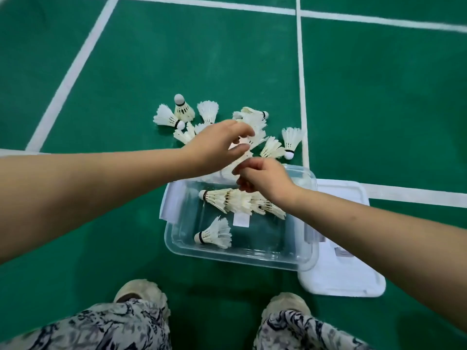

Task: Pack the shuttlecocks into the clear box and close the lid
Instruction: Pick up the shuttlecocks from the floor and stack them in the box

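Observation:
Several white feather shuttlecocks [208, 111] lie in a loose pile on the green floor beyond the clear box [240, 255]. My left hand [217, 147] reaches over the pile, thumb and fingers pinched on a shuttlecock [256, 136] lifted at the pile's near side. My right hand [265, 179] hovers over the box's far edge, fingers curled and pinching the lower end of the same white feathers. Inside the box lie a nested row of shuttlecocks [235, 200] and a single one [218, 233]. The white lid [346, 276] lies flat on the floor, right of the box.
White court lines [302, 79] cross the green floor; one runs just right of the pile. My two shoes [141, 294] and patterned trouser legs are at the bottom, close to the box's near edge.

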Tool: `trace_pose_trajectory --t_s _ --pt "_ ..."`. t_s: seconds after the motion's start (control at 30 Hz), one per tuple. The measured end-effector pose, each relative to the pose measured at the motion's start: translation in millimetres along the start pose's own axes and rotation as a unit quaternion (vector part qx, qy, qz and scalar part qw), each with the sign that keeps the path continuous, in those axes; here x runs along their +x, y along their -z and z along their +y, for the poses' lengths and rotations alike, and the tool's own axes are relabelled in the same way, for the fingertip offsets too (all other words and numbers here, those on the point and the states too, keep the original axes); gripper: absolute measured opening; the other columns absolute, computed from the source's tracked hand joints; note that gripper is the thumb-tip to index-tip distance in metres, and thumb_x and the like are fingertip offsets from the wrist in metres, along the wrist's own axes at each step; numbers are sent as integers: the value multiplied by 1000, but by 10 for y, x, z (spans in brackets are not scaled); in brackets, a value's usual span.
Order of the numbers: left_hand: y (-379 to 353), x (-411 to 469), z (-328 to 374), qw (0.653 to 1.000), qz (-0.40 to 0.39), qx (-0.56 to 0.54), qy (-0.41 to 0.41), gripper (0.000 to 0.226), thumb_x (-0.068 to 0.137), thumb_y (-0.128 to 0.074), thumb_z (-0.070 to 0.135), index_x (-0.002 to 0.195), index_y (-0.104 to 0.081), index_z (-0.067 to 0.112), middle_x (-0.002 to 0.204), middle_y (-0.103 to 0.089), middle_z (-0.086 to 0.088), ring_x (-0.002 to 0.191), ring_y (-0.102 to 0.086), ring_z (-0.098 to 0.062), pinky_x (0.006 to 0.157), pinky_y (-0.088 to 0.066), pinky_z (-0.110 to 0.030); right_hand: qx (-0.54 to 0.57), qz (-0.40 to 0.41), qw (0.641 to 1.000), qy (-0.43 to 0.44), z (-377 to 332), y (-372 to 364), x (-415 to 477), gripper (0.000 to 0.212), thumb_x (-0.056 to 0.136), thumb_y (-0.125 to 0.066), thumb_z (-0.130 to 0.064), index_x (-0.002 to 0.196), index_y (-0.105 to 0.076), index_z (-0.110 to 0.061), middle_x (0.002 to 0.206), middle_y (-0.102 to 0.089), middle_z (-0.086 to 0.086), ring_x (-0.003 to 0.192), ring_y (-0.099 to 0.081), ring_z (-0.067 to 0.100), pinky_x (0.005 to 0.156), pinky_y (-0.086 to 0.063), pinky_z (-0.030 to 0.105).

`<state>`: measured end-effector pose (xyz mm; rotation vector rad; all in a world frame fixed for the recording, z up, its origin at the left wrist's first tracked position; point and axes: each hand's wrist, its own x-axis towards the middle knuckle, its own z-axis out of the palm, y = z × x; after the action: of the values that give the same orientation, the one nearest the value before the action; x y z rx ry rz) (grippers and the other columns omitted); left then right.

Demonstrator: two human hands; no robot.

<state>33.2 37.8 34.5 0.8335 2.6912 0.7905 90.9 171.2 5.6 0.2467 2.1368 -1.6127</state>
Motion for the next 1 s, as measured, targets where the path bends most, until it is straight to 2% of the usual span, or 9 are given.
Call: trace_pose_trajectory --t_s 0.07,0.13,0.33,0.43,0.5,0.63,0.77,0.9,1.0 --pt "-34 178 -71 999 19 6 25 36 90 -53 23 125 -50 14 123 -55 -8 103 -54 -20 87 -39 -27 0 33 999 20 -23 55 102 34 87 -46 -1 67 -62 -23 60 -60 1 44 -55 3 55 -47 20" --pt "-95 345 -134 998 17 21 53 47 88 -55 26 133 -41 19 129 -49 -10 111 -52 -23 92 -39 -31 3 58 997 41 -35 119 185 34 87 -47 -2 67 -62 -25 59 -60 0 50 -55 9 61 -50 27" --pt "-315 812 -394 990 -67 48 112 94 74 -73 35 146 -11 31 146 -27 -16 132 -32 -29 107 -28 -35 -9 146 987 59 -61 391 431 29 82 -47 -13 62 -62 -27 57 -60 -4 63 -58 21 75 -56 48" --pt "-446 992 -522 985 -98 84 114 107 66 -79 39 145 -6 36 151 -17 -17 138 -21 -33 113 -25 -44 -2 205 978 31 -74 587 585 25 80 -47 -14 63 -64 -20 56 -59 -4 63 -59 21 76 -56 48" --pt "-549 1094 -548 983 -116 103 102 109 65 -79 39 145 -4 38 153 -12 -16 139 -18 -34 113 -23 -45 19 229 973 13 -37 696 657 25 80 -48 -15 61 -62 -23 55 -59 -5 59 -58 16 78 -55 46" --pt "-714 1292 -532 973 -143 167 72 109 63 -80 40 144 -8 38 155 -2 -13 138 -21 -37 111 -27 -46 45 239 970 -17 99 780 731 26 82 -48 -14 61 -61 -25 54 -58 -5 54 -56 13 69 -52 39" --pt "-824 1446 -559 948 -146 279 43 96 63 -78 48 141 -25 33 156 3 -10 138 -19 -36 103 -35 -53 47 237 970 -29 169 821 765 27 84 -48 -13 63 -61 -23 54 -58 -6 53 -55 10 65 -48 33" --pt "-953 1553 -503 921 -163 351 39 72 66 -70 58 128 -47 31 150 -17 -9 130 -28 -37 89 -42 -53 40 238 970 -29 211 877 784 28 85 -47 -13 62 -61 -23 53 -58 -6 53 -54 11 62 -47 32" --pt "-1033 1586 -500 931 -149 329 47 38 80 -62 40 115 -57 26 135 -34 -11 116 -39 -36 76 -43 -44 38 239 970 -32 255 902 777 28 83 -47 -13 60 -60 -22 52 -57 -7 55 -54 13 63 -49 32"
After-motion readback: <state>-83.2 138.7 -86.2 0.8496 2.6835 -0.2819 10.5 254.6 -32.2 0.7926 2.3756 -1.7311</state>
